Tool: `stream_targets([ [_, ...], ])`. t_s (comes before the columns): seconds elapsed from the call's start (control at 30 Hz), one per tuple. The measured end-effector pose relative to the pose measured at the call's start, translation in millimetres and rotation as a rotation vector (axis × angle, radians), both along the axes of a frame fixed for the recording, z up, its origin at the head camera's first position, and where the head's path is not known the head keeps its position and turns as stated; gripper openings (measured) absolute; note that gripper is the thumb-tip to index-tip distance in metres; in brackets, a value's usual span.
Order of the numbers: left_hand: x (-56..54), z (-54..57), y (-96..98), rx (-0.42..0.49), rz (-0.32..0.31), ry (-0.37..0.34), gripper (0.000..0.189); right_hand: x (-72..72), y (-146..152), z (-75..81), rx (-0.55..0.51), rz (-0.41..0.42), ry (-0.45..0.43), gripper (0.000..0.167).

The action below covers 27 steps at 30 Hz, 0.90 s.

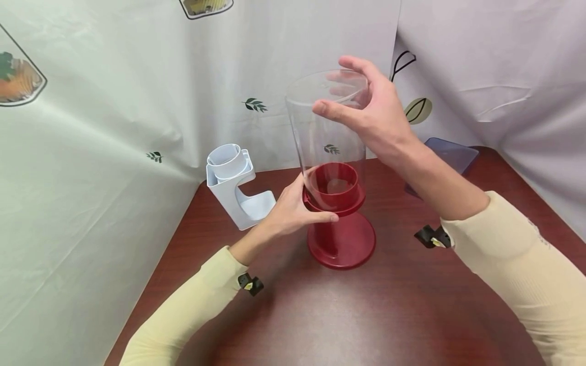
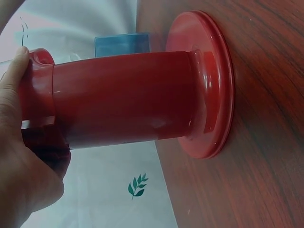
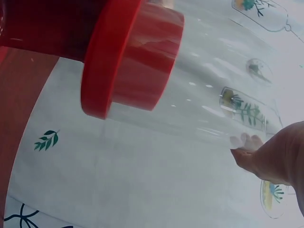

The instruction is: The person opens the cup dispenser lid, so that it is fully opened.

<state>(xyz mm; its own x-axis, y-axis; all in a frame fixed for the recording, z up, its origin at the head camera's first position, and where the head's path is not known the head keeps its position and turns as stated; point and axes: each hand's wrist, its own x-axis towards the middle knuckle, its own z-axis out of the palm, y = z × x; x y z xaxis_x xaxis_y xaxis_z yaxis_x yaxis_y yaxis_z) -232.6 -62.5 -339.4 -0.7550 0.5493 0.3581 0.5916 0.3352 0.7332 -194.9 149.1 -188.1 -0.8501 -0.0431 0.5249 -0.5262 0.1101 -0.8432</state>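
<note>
A red pedestal stand (image 1: 341, 244) with a round foot stands upright on the table; its wide column shows in the left wrist view. On its collar sits a tall clear plastic cylinder (image 1: 329, 127), open at the top, with the stand's red inner ring (image 3: 147, 57) inside its lower end. My left hand (image 1: 295, 206) grips the stand's collar from the left, thumb in front. My right hand (image 1: 371, 107) holds the cylinder near its upper rim, thumb on the near side and fingers behind the far side.
A white plastic holder (image 1: 229, 188) with a round cup in its top stands at the back left of the dark red wooden table (image 1: 412, 305). A translucent blue tray-like piece (image 1: 450, 155) lies at the back right. Printed cloth (image 1: 256, 61) hangs behind the table.
</note>
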Motion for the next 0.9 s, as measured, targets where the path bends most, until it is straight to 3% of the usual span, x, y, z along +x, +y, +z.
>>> stream_targets([
  [0.13,0.0,-0.9,0.5,0.006,-0.007,0.007,0.092,-0.8,0,2.2,0.028,-0.026,0.002,0.073],
  [0.53,1.7,-1.3,1.7,-0.002,0.017,0.008,0.092,-6.9,-1,0.2,-0.036,-0.012,0.026,0.067],
  [0.8,26.3,27.9,7.0,0.033,-0.007,-0.023,0.085,-2.0,-1,-0.3,-0.073,0.014,0.076,0.068],
  [0.9,29.2,31.3,7.3,0.035,-0.011,-0.027,0.085,-0.1,-1,-0.8,-0.081,0.021,0.084,0.068],
])
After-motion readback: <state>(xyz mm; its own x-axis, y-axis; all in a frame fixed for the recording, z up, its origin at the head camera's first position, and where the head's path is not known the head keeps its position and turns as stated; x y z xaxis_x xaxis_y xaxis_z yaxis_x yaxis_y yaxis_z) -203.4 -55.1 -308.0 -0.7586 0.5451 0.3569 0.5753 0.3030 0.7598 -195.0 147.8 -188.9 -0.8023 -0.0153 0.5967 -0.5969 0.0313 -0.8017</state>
